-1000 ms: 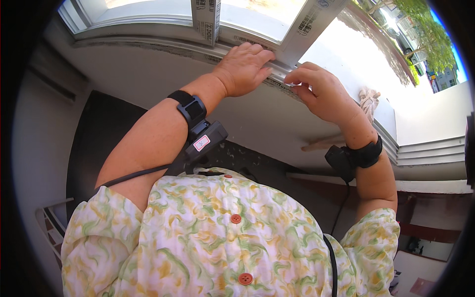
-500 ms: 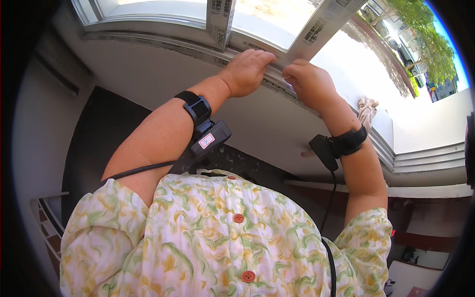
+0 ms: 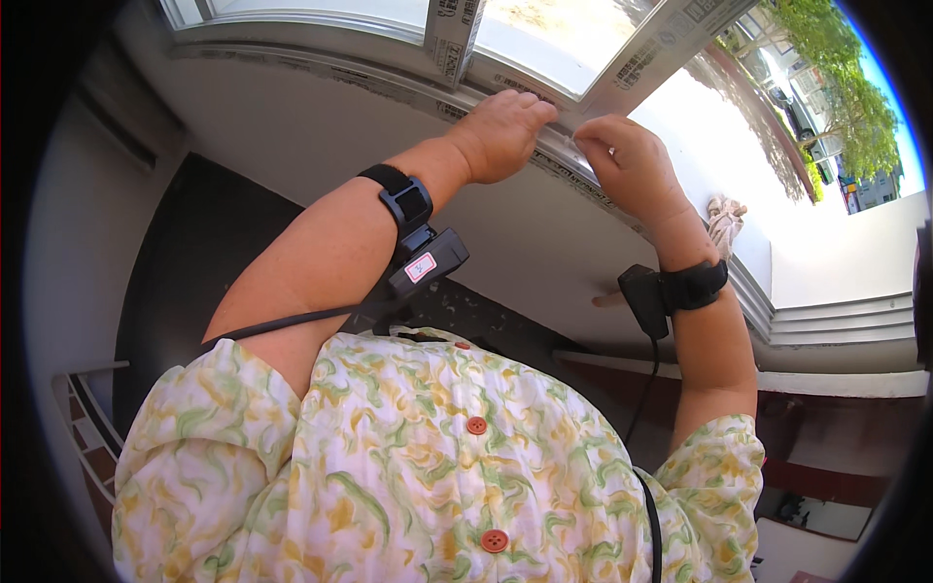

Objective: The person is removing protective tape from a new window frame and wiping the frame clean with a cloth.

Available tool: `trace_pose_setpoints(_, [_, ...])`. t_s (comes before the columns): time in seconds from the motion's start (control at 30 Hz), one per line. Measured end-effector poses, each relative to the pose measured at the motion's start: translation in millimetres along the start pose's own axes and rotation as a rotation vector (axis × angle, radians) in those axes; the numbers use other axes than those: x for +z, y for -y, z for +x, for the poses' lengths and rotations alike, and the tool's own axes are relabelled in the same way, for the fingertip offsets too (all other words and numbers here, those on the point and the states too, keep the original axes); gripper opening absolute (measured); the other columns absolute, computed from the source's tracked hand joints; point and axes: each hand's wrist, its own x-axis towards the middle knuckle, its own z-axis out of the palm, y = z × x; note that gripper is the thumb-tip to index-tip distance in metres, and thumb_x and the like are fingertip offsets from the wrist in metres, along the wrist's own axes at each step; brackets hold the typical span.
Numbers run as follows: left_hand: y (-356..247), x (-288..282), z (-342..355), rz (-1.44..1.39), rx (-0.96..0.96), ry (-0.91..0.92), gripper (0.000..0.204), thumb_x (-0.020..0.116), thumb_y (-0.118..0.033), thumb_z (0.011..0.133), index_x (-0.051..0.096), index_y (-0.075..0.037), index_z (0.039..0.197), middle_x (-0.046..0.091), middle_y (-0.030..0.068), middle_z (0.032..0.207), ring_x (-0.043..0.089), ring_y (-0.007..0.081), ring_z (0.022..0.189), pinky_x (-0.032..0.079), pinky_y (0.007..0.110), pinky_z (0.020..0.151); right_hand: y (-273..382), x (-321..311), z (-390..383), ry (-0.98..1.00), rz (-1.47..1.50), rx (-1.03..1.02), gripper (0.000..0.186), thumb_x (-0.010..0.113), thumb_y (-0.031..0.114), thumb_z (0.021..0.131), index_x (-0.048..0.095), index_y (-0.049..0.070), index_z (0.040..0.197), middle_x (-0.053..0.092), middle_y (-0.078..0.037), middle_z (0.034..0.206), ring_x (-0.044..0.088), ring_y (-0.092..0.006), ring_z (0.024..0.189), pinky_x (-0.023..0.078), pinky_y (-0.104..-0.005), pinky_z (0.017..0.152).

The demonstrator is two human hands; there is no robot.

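The right hand, which a second ago held its index finger and thumb spread apart at the inner edge of the window track, now has the two bent in together near their tips. The left hand, its thumb earlier stretched out over the track's inner edge, now has that thumb tucked out of sight beneath curled fingers. The right forearm has swung inward, so its strapped black wrist device hides most of the wooden stick, leaving one end showing.
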Motion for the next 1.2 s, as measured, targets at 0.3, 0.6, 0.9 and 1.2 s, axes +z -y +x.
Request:
trace_pose_setpoints(0.3, [-9,-9,4,0.034,-0.078,0.181,0.024,0.044,-0.006,0.083,0.057,-0.004,0.104,0.056,0.0142,0.099,0.05,0.0326,0.096,0.041,0.04,0.087,20,-30,-24,0.16,0.067,0.265,0.016,0.063,0.02,0.078,0.067,0.006,0.082,0.064,-0.008,0.085,0.062,-0.026,0.077,0.049,-0.034,0.071])
trace_pose_setpoints(0.6, [-6,-9,9,-0.01,-0.13,0.23,0.02,0.048,-0.012,0.085,0.058,-0.006,0.101,0.055,0.0126,0.1,0.049,0.0326,0.099,0.039,0.04,0.09,-2,-22,1,-0.199,0.081,0.55,0.028,0.065,0.03,0.079,0.064,0.003,0.083,0.063,-0.007,0.078,0.059,-0.0198,0.072,0.047,-0.0321,0.068])
trace_pose_setpoints(0.9, [-8,-8,10,0.0,-0.163,0.229,0.018,0.05,-0.014,0.085,0.059,-0.007,0.098,0.055,0.0118,0.1,0.049,0.0323,0.1,0.039,0.04,0.091,-24,34,8,-0.573,0.52,0.576,0.033,0.066,0.03,0.084,0.05,0.005,0.069,0.047,0.002,0.06,0.04,-0.0079,0.056,0.037,-0.024,0.051])
trace_pose_setpoints(1.2, [-5,-3,13,-0.011,-0.119,0.195,0.017,0.051,-0.015,0.084,0.06,-0.007,0.096,0.056,0.0126,0.097,0.05,0.0328,0.097,0.04,0.04,0.089,-24,35,2,-0.515,0.625,0.618,0.032,0.061,0.028,0.087,0.048,0.005,0.071,0.045,0.001,0.058,0.039,-0.0086,0.055,0.036,-0.0253,0.05])
